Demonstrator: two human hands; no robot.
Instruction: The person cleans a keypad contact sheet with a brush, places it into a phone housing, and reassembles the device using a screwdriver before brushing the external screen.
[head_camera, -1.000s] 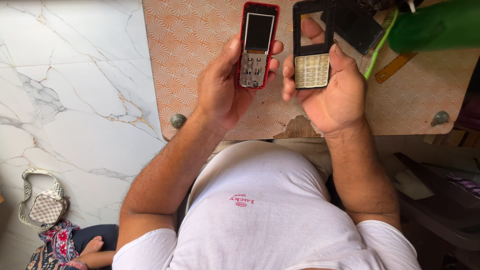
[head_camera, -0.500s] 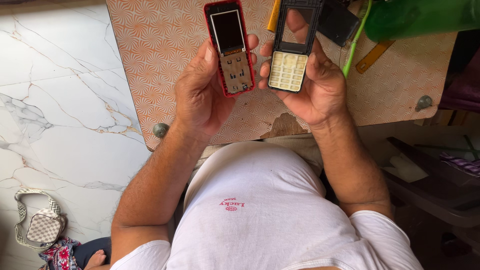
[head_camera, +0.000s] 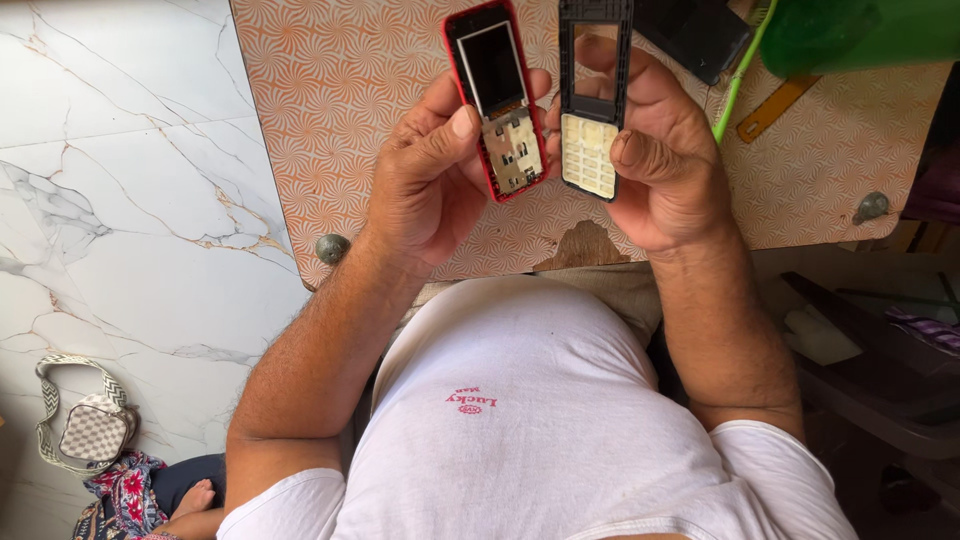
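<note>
**Kid:** Head camera looks down at your hands. What are you holding?

**Me:** My left hand (head_camera: 430, 185) is wrapped tight around a red phone (head_camera: 497, 100). My thumb presses its front. My right hand (head_camera: 665, 165) is pinched on a black front cover (head_camera: 594, 100) with pale buttons. Both are up above the near edge of the orange table (head_camera: 330, 110), just beside each other, not touching.

**Kid:** Is the phone all in one piece?

**Me:** No. The cover is already off. You can see the dark screen and the little metal dots where the buttons go. I think the opening part is done. The cover isn't back on yet.

**Kid:** What else is on the table?

**Me:** A black part (head_camera: 692, 32) lies at the far side, past my right hand. A green thing (head_camera: 860, 30) and a yellow strip (head_camera: 775, 107) sit by the right end.
</note>
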